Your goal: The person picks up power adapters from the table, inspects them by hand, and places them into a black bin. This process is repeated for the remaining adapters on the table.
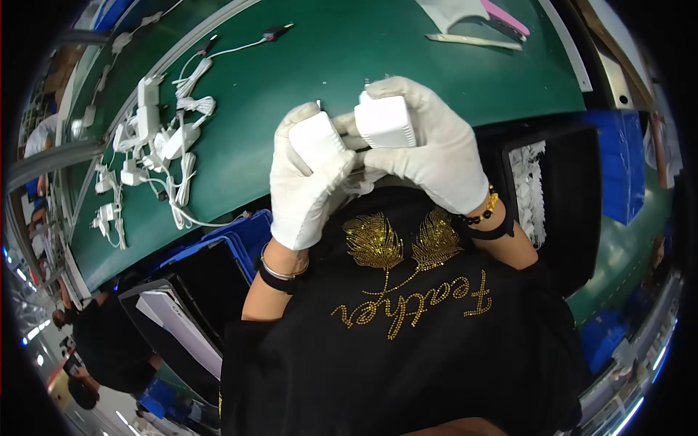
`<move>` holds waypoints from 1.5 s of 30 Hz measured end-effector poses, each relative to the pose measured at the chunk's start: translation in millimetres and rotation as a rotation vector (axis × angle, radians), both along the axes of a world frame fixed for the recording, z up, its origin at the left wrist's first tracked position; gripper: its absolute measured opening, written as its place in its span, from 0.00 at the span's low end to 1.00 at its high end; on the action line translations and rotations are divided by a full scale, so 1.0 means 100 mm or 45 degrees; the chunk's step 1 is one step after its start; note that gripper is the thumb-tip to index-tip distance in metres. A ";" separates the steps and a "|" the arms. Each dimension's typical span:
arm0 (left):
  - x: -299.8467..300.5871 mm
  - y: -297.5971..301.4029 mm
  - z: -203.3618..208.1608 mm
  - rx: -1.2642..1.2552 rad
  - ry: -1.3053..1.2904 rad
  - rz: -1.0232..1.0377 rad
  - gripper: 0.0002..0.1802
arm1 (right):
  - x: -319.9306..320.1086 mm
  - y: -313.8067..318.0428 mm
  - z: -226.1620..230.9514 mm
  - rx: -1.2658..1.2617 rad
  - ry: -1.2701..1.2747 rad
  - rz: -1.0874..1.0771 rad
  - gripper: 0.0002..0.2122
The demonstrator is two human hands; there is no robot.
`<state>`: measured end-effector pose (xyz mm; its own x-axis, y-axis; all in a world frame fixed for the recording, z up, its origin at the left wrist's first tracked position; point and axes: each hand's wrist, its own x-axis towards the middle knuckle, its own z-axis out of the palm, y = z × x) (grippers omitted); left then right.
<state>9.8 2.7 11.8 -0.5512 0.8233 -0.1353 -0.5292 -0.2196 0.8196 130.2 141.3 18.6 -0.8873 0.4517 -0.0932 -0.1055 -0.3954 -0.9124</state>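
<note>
Both my hands wear white gloves and are raised side by side over the near edge of the green table. In my left hand (302,171) is a white power adapter (318,141), its pins pointing away from me. My right hand (436,142) grips a second white power adapter (384,121) of like shape, ribbed along its lower side. The two adapters are close together but apart. Several more white adapters with bundled cables (148,120) lie heaped on the table to the left of my hands.
The green table (283,69) spans the front. At its far right lie a pink-edged tool (505,19), a pale strip (474,41) and white paper (452,13). A blue crate (218,243) is at lower left; a black bin with white pieces (527,192) stands right. Other people are at far left.
</note>
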 end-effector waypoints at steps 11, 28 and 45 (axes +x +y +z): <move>-0.02 0.04 -0.07 0.187 0.167 0.101 0.30 | -0.16 -0.17 -0.11 0.977 -0.211 -0.218 0.35; -2.70 -0.49 0.26 -1.983 1.968 0.193 0.37 | -0.31 0.21 0.14 -1.050 0.600 0.099 0.38; -0.99 -0.05 0.72 -0.059 1.467 0.749 0.18 | -0.05 0.21 0.07 -0.949 0.672 -0.023 0.37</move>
<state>-89.2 -2.3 84.3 -0.6443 0.4260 0.6352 0.6482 -0.1365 0.7491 125.3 162.1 25.5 -0.8909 0.4514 0.0497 -0.4484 -0.8573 -0.2529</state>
